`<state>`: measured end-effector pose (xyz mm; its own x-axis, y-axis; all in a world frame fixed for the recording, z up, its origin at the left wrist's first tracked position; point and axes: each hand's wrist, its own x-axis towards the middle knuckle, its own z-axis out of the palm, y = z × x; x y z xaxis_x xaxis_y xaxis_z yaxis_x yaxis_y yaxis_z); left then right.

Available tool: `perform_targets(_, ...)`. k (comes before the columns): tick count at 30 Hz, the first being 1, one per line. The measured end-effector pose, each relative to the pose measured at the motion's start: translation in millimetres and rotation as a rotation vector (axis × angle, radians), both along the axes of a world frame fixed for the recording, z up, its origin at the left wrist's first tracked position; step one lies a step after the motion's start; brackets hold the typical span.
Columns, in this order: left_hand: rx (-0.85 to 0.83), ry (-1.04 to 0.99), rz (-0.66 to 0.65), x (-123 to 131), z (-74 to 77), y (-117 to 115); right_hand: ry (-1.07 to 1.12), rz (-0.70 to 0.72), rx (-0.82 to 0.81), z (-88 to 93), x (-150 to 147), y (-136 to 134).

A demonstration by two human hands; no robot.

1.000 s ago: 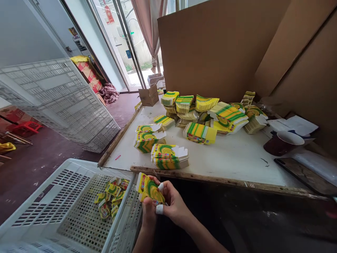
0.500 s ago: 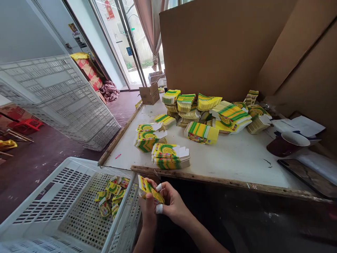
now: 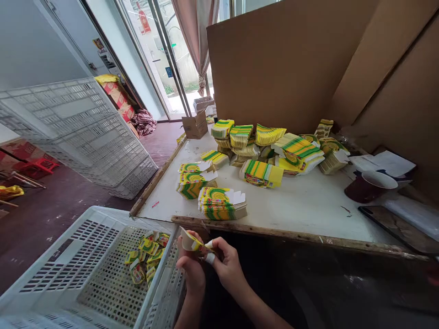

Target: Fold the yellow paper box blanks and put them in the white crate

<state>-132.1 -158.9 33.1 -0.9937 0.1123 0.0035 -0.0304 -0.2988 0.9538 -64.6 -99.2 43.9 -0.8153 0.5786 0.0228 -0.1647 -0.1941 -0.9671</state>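
A small yellow-and-green printed carton [image 3: 190, 241] is between my hands, just in front of the table edge. Its far-left end gapes, showing the pale inside. My left hand [image 3: 192, 270] supports it from the left, fingers behind it and thumb below the near side. My right hand [image 3: 229, 264] pinches the carton's right end between thumb and forefinger, both wrapped in white tape. Beyond them on the table, flat-folded cartons [image 3: 221, 203] stand in a bundle, with another bundle [image 3: 195, 179] behind. Several made-up cartons [image 3: 148, 246] lie in the white plastic crate [image 3: 160, 270] at lower left.
The white table [image 3: 302, 214] has a wooden edge strip [image 3: 267, 235]. More carton bundles [image 3: 262, 172] are heaped at the back against a cardboard sheet [image 3: 274, 68]. A dark mug [image 3: 366, 188] and a phone [image 3: 394, 228] lie right. Stacked crates [image 3: 85, 132] stand left.
The carton has turned in my hands, so its open end and pale inside now show instead of its printed face. My left thumb has dropped away from the printed side.
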Motion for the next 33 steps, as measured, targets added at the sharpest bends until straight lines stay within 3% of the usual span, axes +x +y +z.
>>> perform_targets(7, 0.08, -0.141, -0.14, 13, 2.4, 5, 0.027, 0.054, -0.169, 12.1, 0, 17)
perform_targets(17, 0.089, -0.218, -0.157, 10, 1.7, 4, 0.037, 0.093, -0.275, 17.1, 1, 19)
perform_targets(24, 0.065, -0.208, -0.066, 11, 4.1, 7, 0.011, 0.072, -0.232, 9.6, 0, 17)
perform_targets(28, 0.016, -0.209, -0.107, 7, 3.6, 3, -0.04, -0.003, -0.169, 3.3, 1, 23)
perform_targets(33, -0.005, -0.167, -0.138, 2, 8.3, -6, -0.132, 0.118, -0.035, -4.4, 9, 29)
